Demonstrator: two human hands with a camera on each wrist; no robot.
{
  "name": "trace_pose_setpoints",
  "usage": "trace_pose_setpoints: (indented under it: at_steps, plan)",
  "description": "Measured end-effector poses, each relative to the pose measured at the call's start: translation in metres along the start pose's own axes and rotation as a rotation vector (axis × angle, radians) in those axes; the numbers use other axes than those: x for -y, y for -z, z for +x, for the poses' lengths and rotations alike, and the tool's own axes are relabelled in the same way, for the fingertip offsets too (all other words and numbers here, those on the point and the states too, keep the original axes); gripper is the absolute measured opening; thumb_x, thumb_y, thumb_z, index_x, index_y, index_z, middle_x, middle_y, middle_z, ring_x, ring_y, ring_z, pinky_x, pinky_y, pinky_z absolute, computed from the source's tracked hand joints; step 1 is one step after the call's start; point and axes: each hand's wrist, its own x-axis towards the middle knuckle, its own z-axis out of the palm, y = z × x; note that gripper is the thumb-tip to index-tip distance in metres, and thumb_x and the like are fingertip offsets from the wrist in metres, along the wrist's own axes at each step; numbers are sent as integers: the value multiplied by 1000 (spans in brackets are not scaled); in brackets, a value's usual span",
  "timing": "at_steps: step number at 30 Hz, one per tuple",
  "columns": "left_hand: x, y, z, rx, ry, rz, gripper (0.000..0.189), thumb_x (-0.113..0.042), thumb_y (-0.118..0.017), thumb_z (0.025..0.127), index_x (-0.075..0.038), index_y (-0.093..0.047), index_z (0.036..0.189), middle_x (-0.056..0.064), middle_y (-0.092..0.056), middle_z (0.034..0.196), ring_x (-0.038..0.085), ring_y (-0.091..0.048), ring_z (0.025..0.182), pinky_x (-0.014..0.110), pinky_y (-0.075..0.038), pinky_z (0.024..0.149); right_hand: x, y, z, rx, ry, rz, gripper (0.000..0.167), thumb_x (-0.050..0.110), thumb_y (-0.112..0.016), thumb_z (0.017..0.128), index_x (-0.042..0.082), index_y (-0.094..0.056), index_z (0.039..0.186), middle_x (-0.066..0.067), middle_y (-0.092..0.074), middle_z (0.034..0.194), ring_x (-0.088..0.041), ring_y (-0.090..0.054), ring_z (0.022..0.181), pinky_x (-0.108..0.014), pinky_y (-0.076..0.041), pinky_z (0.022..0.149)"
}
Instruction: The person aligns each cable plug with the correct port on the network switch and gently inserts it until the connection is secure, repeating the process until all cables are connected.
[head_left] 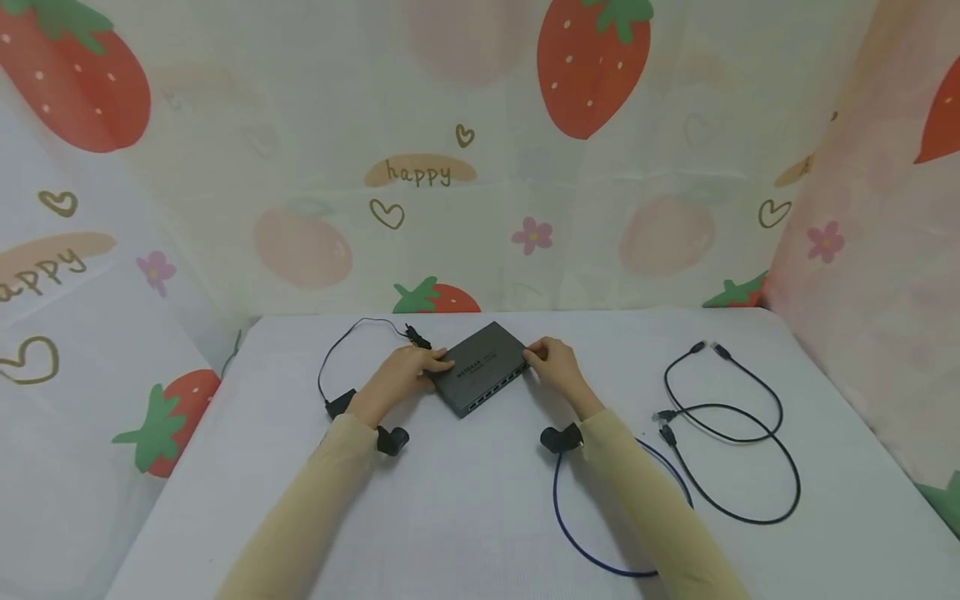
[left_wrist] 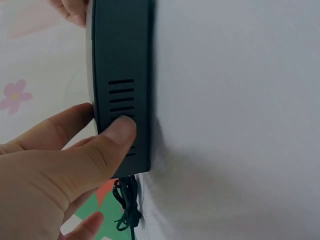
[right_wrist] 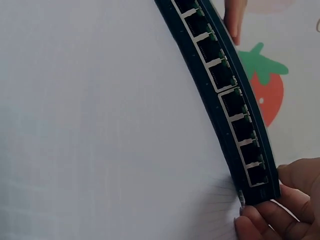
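A dark grey Netgear network switch (head_left: 480,354) sits at an angle near the back of the white table. My left hand (head_left: 399,379) grips its left end; in the left wrist view the thumb (left_wrist: 121,131) presses on the slotted side wall. At the opposite end, my right hand (head_left: 557,367) pinches the corner between thumb and fingers. A row of several Ethernet ports (right_wrist: 231,112) runs along the front edge, and no plug shows in them. Just left of my left hand lies a black power adapter (head_left: 341,404), partly hidden by that hand, with its thin cord.
Two black network cables (head_left: 780,450) lie loosely coiled on the right of the table. A blue cable (head_left: 592,560) curves under my right forearm, which hides part of it. The adapter cord's tied bundle (head_left: 417,337) lies behind my left hand. A strawberry-print curtain (head_left: 585,183) hangs behind the table.
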Motion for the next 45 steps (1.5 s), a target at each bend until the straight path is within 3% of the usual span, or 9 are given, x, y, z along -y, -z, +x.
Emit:
trace_pose_setpoints:
  at_steps: [6,9,13,19,28,33,38,41,45]
  plan:
    - [4,-9,-10,-10,-20,17,50,-12,-71,80,-17,-57,128,11,-46,139,35,-45,122,45,-39,98,-3,1,-7,74,24,37,32,19,-59,91,-4,-59,114,-19,-64,105,-29,-62,94,-31,-52,72]
    - [3,-12,-20,-4,2,-54,60,-27,-74,78,-14,-52,133,17,-39,143,39,-38,125,49,-35,101,-5,3,-9,131,18,85,36,20,-58,91,-4,-56,119,-20,-62,111,-31,-62,98,-31,-53,73]
    - [-2,-12,-26,-19,34,-152,77,-46,-76,71,-12,-50,134,20,-34,145,40,-33,127,51,-34,101,-5,5,-8,137,-3,120,37,21,-57,92,-4,-56,119,-21,-63,111,-28,-65,88,-31,-53,71]
    - [-9,-21,-22,-91,73,-158,74,-45,-76,68,-11,-54,130,19,-38,143,40,-35,126,51,-35,100,-10,5,-6,117,-22,134,36,21,-59,92,-5,-57,116,-21,-64,106,-25,-66,80,-29,-52,68]
    - [-28,-31,-19,-128,124,-190,74,-46,-77,66,-13,-56,129,20,-40,141,41,-36,123,50,-37,98,-16,9,-8,121,-84,202,38,19,-57,93,-7,-55,120,-24,-63,107,-31,-65,91,-31,-53,73]
    - [-30,-34,-20,-114,162,-216,75,-46,-78,67,-15,-54,131,17,-37,144,38,-35,125,48,-36,100,-9,24,-20,115,11,70,40,24,-53,95,-5,-55,122,-21,-62,113,-32,-62,97,-37,-51,79]
    - [-32,-32,-20,-94,169,-259,74,-48,-75,71,-16,-51,133,16,-32,146,38,-31,128,51,-34,101,0,47,-52,17,131,-106,30,26,-53,94,-1,-66,101,-15,-67,96,-28,-62,86,-40,-50,75]
    - [-33,-30,-20,-107,171,-279,68,-47,-71,76,-16,-52,133,16,-32,146,39,-30,130,52,-33,102,-1,56,-76,73,90,-159,34,31,-53,94,3,-68,84,-7,-65,74,-19,-57,68,-33,-47,62]
    - [-32,-28,-20,-146,179,-305,58,-42,-68,81,-14,-54,130,18,-34,145,43,-30,129,54,-31,103,0,54,-102,199,-38,-280,44,46,-58,88,8,-63,66,1,-54,56,-13,-46,54,-26,-37,50]
